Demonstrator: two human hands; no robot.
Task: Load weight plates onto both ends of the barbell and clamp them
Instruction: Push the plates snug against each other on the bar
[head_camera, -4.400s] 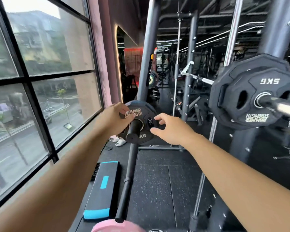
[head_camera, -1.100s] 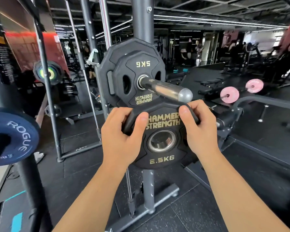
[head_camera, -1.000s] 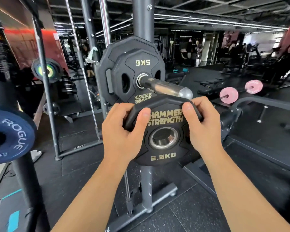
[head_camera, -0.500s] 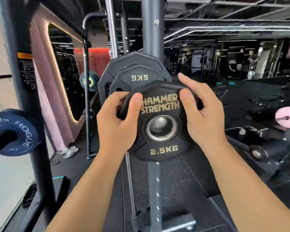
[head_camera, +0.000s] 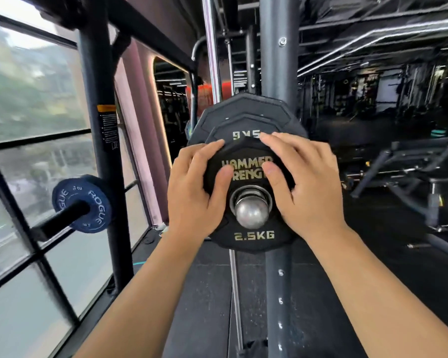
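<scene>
Two hands are on the small 2.5 kg plate (head_camera: 254, 236), one on each side. The left hand (head_camera: 192, 192) grasps its left rim, fingers curled over the edge and thumb flat on the gold lettering. The right hand (head_camera: 305, 187) does the same on the right, fingers reaching over the top rim and thumb on the face. So both are holding the plate, neither has let go.

The plate is already threaded on the barbell: the rounded steel end of the sleeve (head_camera: 248, 213) pokes out through its centre hole. Right behind it sits a 5 kg plate (head_camera: 243, 125), with a bigger black plate (head_camera: 243, 104) behind that. I can't tell from here whether the small one is touching the 5 kg plate or is just short of it.

It looks like a light, rigid, rubber-coated disc with a metal bushing, easy for two hands. I'd judge opposite sides of the rim to be the right hold, since that keeps it square so it doesn't bind on the smooth sleeve. Fingers wrapped behind the rim could get nipped against the next plate. No clamp is in sight.

Around it are the grey upright (head_camera: 277, 47), a blue plate (head_camera: 98, 202) on a peg to the left, and the window (head_camera: 31, 99).
</scene>
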